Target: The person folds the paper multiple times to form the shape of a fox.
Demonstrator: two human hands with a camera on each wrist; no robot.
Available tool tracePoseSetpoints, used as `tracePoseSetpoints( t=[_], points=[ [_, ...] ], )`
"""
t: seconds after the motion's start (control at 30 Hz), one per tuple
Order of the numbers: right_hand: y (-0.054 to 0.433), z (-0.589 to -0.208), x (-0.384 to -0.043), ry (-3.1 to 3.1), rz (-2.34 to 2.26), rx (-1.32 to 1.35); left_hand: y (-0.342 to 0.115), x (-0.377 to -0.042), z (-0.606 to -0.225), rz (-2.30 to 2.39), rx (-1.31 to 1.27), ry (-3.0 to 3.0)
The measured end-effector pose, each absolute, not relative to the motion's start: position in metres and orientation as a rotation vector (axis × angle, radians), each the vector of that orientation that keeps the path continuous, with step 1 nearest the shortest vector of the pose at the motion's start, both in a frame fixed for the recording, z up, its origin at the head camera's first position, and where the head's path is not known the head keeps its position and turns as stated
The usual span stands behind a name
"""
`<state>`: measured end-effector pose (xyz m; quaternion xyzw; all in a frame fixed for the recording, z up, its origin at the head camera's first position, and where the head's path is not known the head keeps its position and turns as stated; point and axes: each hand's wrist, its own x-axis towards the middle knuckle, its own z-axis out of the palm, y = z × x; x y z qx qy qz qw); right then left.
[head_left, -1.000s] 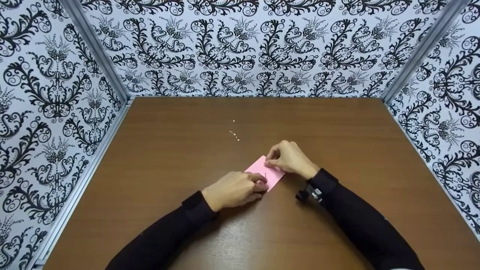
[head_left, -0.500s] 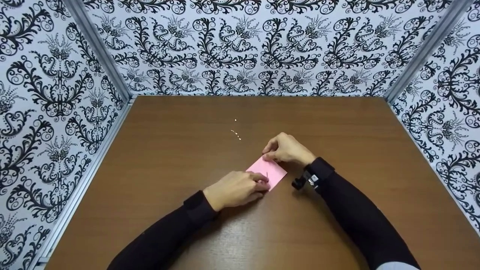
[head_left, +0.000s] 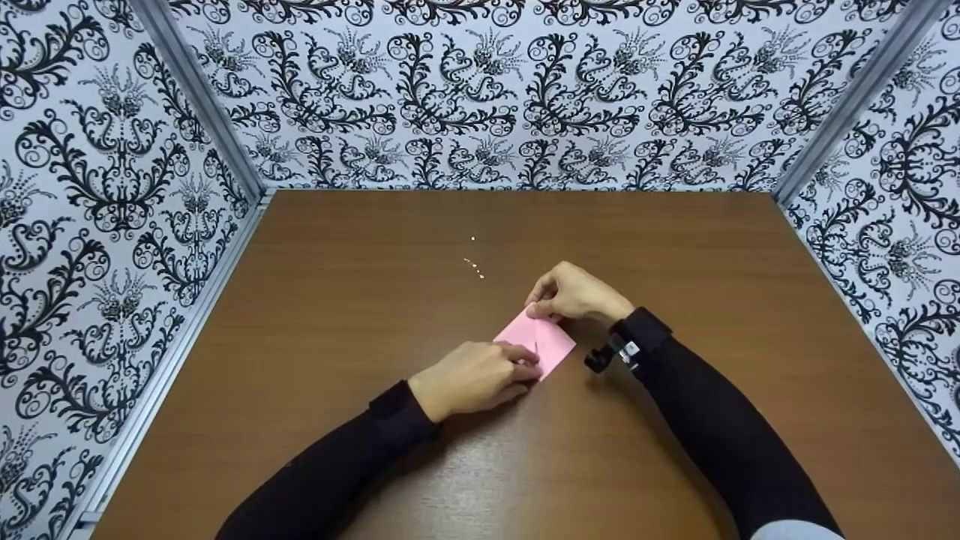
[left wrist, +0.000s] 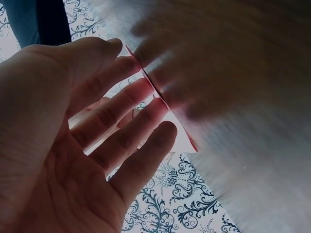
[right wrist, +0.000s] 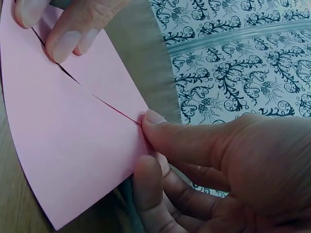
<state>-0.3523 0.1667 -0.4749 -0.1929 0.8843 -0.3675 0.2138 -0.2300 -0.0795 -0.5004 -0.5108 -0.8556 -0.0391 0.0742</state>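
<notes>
A small pink sheet of paper (head_left: 556,346), its corners turned like a diamond, lies on the brown table. A thin dark line, a slit or the meeting of two edges, runs across the paper (right wrist: 63,126) in the right wrist view. My left hand (head_left: 474,376) rests its fingers on the near left part of the sheet; in the left wrist view the left hand's fingers (left wrist: 131,141) reach fairly straight to the paper's edge. At the far corner, my right hand (head_left: 579,294) pinches the paper between thumb (right wrist: 180,138) and fingers.
Several tiny white specks (head_left: 475,265) lie on the wooden table (head_left: 337,277) beyond the paper. Patterned black-and-white walls (head_left: 480,97) with grey metal frame posts (head_left: 199,97) enclose the back and sides. A small dark wrist camera (head_left: 600,358) hangs at the right wrist.
My right hand has moved from the paper's upper right part up to its far corner and pinches there. The left hand has stayed in place on the sheet.
</notes>
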Motion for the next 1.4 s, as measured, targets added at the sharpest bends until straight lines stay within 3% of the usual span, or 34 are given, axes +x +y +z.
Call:
tracePoseSetpoints(
  t=[0.67,1.1,1.4],
  points=[
    [0.170,-0.461,-0.353,2.674,-1.004,-0.507,-0.084,-0.233,-0.500,-0.205,-1.465,-2.594],
    [0.169,-0.445,-0.345,3.021,-1.228,-0.602,-0.102,-0.251,-0.492,-0.251,-1.269,-2.600],
    [0.163,-0.452,-0.337,3.150,-1.436,-0.949,-0.111,-0.258,-0.490,-0.185,-1.137,-2.636]
  ],
)
